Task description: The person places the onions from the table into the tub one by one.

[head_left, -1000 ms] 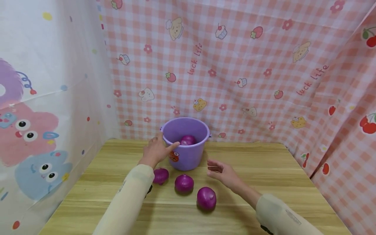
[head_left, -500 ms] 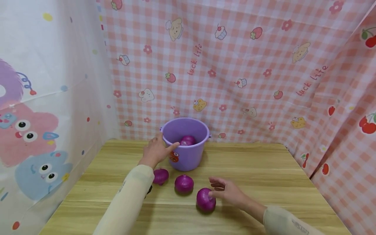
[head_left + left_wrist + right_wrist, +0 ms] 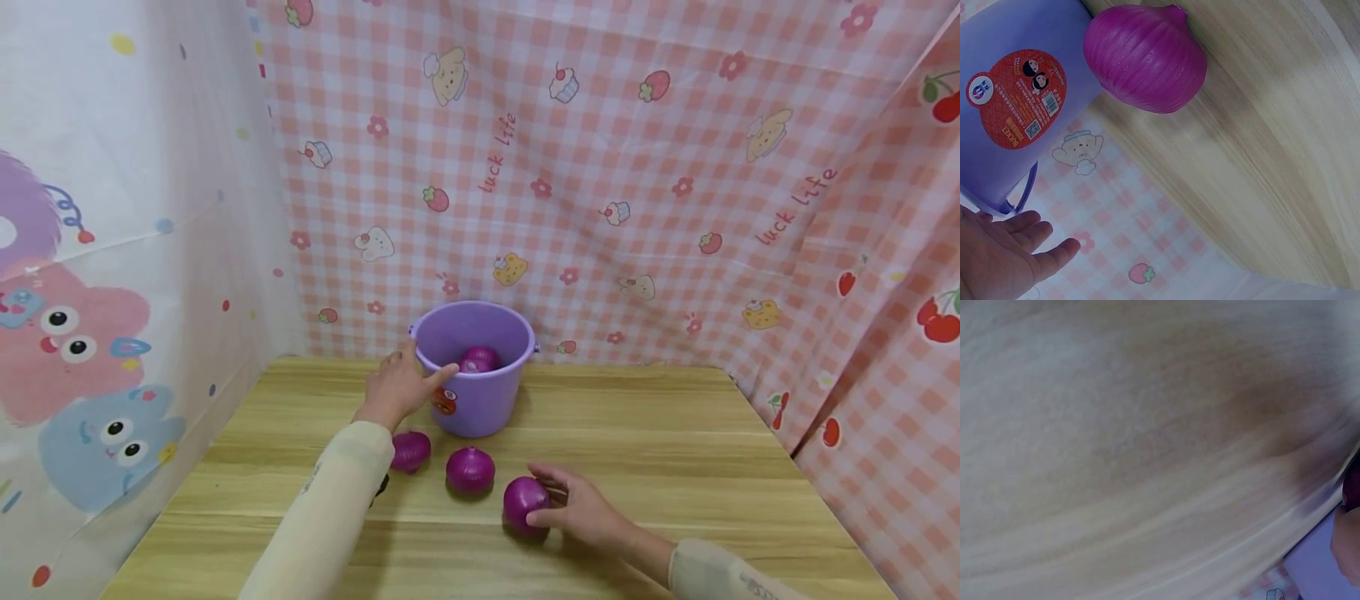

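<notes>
A purple bucket (image 3: 480, 408) with a red sticker stands at the table's back, a red onion (image 3: 480, 358) visible inside. My left hand (image 3: 399, 385) rests against its left side, thumb laid along the front rim; in the left wrist view its fingers (image 3: 1035, 234) are fairly straight beside the handle. My right hand (image 3: 588, 508) holds the nearest red onion (image 3: 523, 504), thumb in front and fingers behind. The right wrist view catches only part of that hand (image 3: 1349, 547) at its edge. Two more red onions, a middle one (image 3: 470, 471) and a left one (image 3: 412, 451), lie before the bucket.
The wooden table (image 3: 660, 433) runs back to a pink checked curtain (image 3: 615, 167). A white printed curtain (image 3: 172, 250) hangs at the left, and another cloth with cherries closes the right side.
My right hand has come down toward me from beside the bucket to the nearest onion and closed round it. My left hand and the bucket have stayed in place.
</notes>
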Demonstrator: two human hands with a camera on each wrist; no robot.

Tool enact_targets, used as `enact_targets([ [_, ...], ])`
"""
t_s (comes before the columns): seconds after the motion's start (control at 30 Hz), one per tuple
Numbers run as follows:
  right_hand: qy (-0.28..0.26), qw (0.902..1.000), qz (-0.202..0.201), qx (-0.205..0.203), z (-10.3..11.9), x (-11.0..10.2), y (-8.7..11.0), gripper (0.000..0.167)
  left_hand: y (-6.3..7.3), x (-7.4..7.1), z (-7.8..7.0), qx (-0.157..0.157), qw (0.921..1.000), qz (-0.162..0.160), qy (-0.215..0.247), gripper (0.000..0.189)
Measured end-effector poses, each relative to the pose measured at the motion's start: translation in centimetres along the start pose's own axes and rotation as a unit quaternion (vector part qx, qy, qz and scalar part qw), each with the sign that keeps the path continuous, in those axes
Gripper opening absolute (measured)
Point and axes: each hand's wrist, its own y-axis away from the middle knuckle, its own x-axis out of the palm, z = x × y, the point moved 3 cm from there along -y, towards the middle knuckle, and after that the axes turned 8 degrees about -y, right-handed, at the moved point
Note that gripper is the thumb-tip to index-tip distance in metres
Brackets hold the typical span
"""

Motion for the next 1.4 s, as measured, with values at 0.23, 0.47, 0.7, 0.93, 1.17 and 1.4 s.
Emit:
enact_targets([
  [0.23, 0.021, 0.9998, 0.001, 0.0, -0.5, 0.2, -0.1, 0.077, 0.1, 0.0, -0.1, -0.001, 1.0, 0.0, -0.001, 0.109],
  [0.47, 0.047, 0.9988, -0.006, 0.009, -0.5, 0.3, -0.3, 0.074, 0.1, 0.0, -0.1, 0.003, 1.0, -0.003, 0.001, 0.113],
  [0.7, 0.034, 0.9993, -0.011, 0.008, -0.2, 0.4, -0.4, 0.07, 0.2, -0.1, -0.2, 0.001, 1.0, -0.002, 0.002, 0.112],
  [0.93, 0.036, 0.9988, -0.033, -0.007, 1.2, 0.0, -1.2, 0.069, 0.4, -0.3, -0.3, -0.001, 1.0, -0.005, 0.005, 0.109],
  [1.17, 0.039, 0.9975, -0.051, -0.03, 3.8, -0.8, -2.6, 0.069, 0.3, -0.3, -0.3, 0.001, 0.9999, -0.009, 0.01, 0.104],
  [1.4, 0.027, 0.9953, -0.082, -0.044, 6.7, -1.4, -3.9, 0.066, 0.2, -0.2, -0.1, -0.001, 0.9999, -0.006, 0.009, 0.105],
])
